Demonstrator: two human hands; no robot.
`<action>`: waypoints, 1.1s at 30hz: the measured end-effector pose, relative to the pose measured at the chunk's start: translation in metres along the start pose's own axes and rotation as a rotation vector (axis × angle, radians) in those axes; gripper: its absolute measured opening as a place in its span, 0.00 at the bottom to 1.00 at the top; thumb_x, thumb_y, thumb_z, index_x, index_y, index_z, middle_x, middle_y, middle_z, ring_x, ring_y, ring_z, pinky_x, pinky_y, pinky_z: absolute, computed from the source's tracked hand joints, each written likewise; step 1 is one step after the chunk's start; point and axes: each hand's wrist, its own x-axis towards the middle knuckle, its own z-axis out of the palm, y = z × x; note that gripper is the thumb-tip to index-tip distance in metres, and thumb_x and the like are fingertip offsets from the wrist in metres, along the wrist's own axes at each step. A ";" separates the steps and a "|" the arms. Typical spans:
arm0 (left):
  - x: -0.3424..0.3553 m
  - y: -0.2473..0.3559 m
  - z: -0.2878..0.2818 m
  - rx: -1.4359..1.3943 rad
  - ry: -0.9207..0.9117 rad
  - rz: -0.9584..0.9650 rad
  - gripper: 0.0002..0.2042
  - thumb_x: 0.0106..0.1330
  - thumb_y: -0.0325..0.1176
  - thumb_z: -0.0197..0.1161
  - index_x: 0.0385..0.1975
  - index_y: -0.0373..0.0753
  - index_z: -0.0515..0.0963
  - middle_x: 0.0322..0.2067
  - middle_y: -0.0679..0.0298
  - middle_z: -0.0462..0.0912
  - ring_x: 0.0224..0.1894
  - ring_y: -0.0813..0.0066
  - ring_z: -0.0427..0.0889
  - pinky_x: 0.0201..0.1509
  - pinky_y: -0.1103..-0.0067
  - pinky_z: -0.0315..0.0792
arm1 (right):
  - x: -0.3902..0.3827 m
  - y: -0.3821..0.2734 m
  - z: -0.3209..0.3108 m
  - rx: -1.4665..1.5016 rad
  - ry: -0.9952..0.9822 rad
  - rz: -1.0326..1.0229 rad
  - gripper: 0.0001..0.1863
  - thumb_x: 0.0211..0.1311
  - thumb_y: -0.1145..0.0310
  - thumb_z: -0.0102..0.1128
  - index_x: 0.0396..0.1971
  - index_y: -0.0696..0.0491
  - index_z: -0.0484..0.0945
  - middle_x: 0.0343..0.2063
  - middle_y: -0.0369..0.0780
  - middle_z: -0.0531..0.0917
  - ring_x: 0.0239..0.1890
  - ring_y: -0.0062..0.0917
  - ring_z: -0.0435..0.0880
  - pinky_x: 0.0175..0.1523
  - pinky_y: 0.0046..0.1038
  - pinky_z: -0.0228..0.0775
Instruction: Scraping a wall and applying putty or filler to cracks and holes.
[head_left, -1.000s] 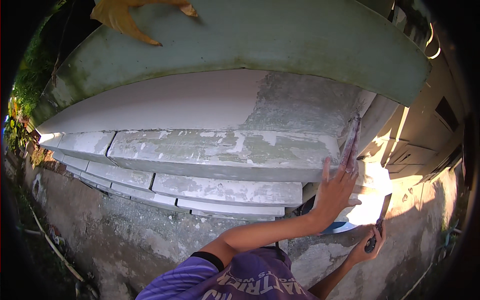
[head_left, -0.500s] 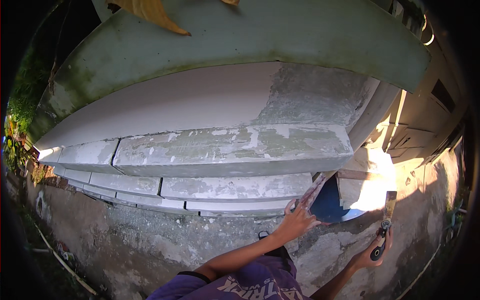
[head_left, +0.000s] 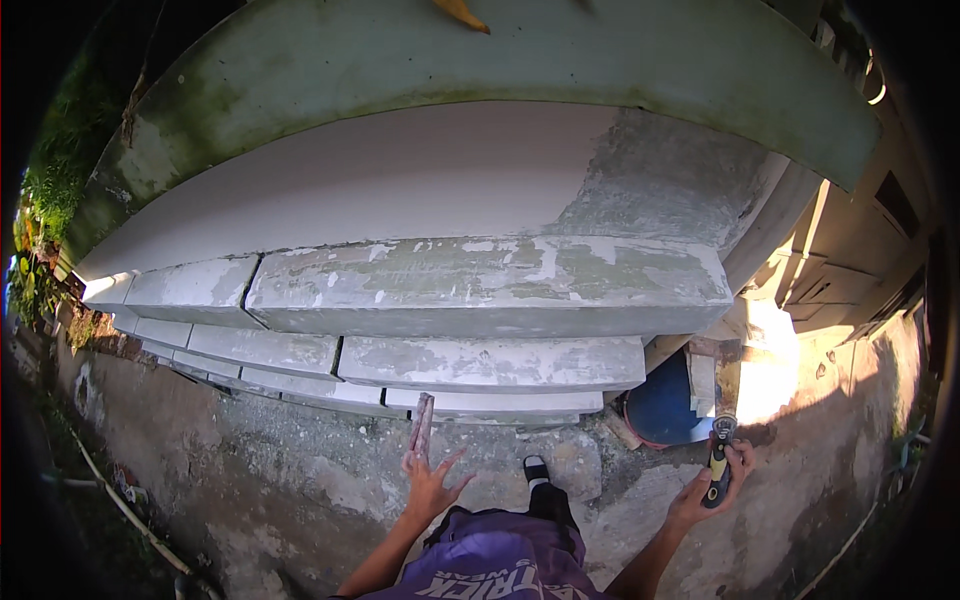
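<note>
My left hand [head_left: 428, 484], with some fingers spread, grips a long, narrow, plaster-smeared piece [head_left: 423, 425] that points away from me; its exact kind does not show at this angle. In my right hand [head_left: 720, 482] is a putty knife [head_left: 718, 465] with a black and yellow handle, its stained blade pointing up and away. The blade overlaps the view of a blue bucket [head_left: 662, 402] behind it. In front of both hands, stepped ledges [head_left: 480, 280] carry patchy white and grey coating. Above them, a wall [head_left: 400, 190] is smooth white on the left and rough grey at the right.
A curved, mossy green overhang [head_left: 450, 70] spans the top, with a yellowish leaf [head_left: 462, 14] on it. Rough, stained concrete ground [head_left: 300, 460] lies below the ledges. My shoe [head_left: 536, 468] stands on it. Sunlit boards [head_left: 765, 350] are beside the bucket; plants [head_left: 55, 200] grow far left.
My left hand has swung left with the plaster-smeared piece, away from the bucket. The right hand with the putty knife has moved slightly left. The view has shifted, and my shoe now shows.
</note>
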 end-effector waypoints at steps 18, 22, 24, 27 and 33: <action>0.098 -0.014 -0.001 -0.204 0.513 -0.277 0.31 0.58 0.33 0.67 0.64 0.41 0.67 0.59 0.42 0.60 0.63 0.43 0.58 0.68 0.56 0.52 | 0.093 -0.047 0.089 -0.123 -0.346 -0.155 0.17 0.44 0.81 0.73 0.38 0.59 0.83 0.36 0.46 0.84 0.37 0.32 0.85 0.42 0.28 0.77; 0.132 -0.010 0.006 -0.300 0.678 -0.243 0.29 0.59 0.30 0.64 0.64 0.42 0.68 0.56 0.44 0.62 0.61 0.45 0.61 0.67 0.57 0.55 | 0.131 -0.055 0.096 -0.171 -0.512 -0.136 0.19 0.42 0.78 0.77 0.38 0.58 0.84 0.32 0.43 0.84 0.32 0.29 0.85 0.38 0.27 0.76; 0.139 -0.017 0.020 -0.342 0.664 -0.268 0.28 0.60 0.31 0.63 0.63 0.42 0.69 0.59 0.42 0.60 0.63 0.43 0.59 0.68 0.57 0.53 | 0.149 -0.060 0.101 -0.165 -0.492 -0.222 0.19 0.41 0.76 0.78 0.37 0.58 0.85 0.31 0.42 0.84 0.31 0.28 0.85 0.37 0.25 0.75; 0.150 -0.028 0.038 -0.204 0.655 -0.232 0.27 0.62 0.34 0.61 0.63 0.43 0.70 0.64 0.38 0.55 0.67 0.40 0.55 0.70 0.55 0.48 | 0.174 -0.066 0.104 -0.124 -0.402 -0.405 0.16 0.41 0.77 0.77 0.35 0.58 0.86 0.32 0.40 0.84 0.31 0.25 0.84 0.35 0.23 0.74; 0.158 -0.039 0.059 0.032 0.650 -0.243 0.23 0.63 0.38 0.54 0.60 0.45 0.75 0.68 0.33 0.50 0.71 0.37 0.48 0.71 0.53 0.42 | 0.177 -0.065 0.142 -0.081 -0.393 -0.528 0.16 0.40 0.78 0.77 0.34 0.58 0.86 0.33 0.39 0.84 0.31 0.25 0.85 0.34 0.23 0.75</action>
